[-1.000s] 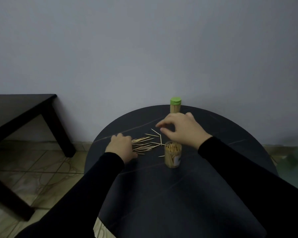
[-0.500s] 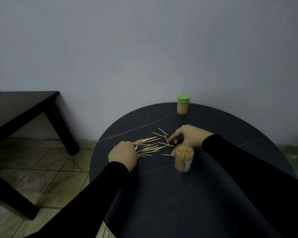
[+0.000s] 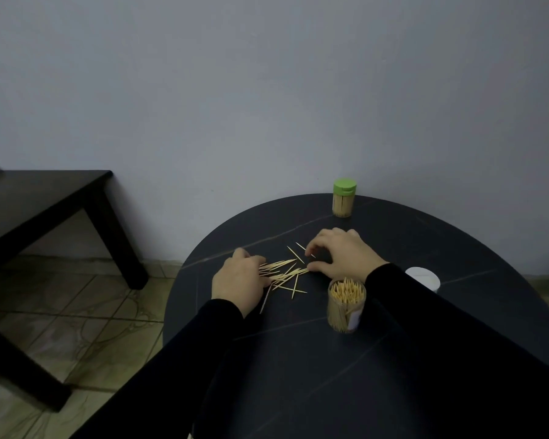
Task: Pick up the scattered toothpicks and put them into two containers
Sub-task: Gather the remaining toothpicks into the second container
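My left hand (image 3: 239,282) rests on the round dark surface (image 3: 298,359) at the left edge of the scattered toothpicks (image 3: 284,274), knuckles up, fingers curled over the ends of the sticks nearest it; from this angle I cannot tell whether it actually grips any or only covers them. My right hand (image 3: 339,253) sits at the far right side of the pile, arched over the surface with thumb and forefinger drawn close together around a single toothpick (image 3: 305,249) that lies a little apart from the rest, and it looks as though I pinch that one, though the fingertips are small and dim here. The two hands are apart, with the loose pile between them. Just in front of my right wrist stands the open clear container (image 3: 346,307), upright and packed with toothpicks standing on end. The second container (image 3: 344,198), with its green lid on, stands upright near the far edge of the surface, well apart from the pile. A white lid (image 3: 423,278) lies flat just beyond my right sleeve (image 3: 457,327). To the left a dark low table (image 3: 38,198) stands on the tiled floor (image 3: 76,308) against the pale wall (image 3: 267,90).
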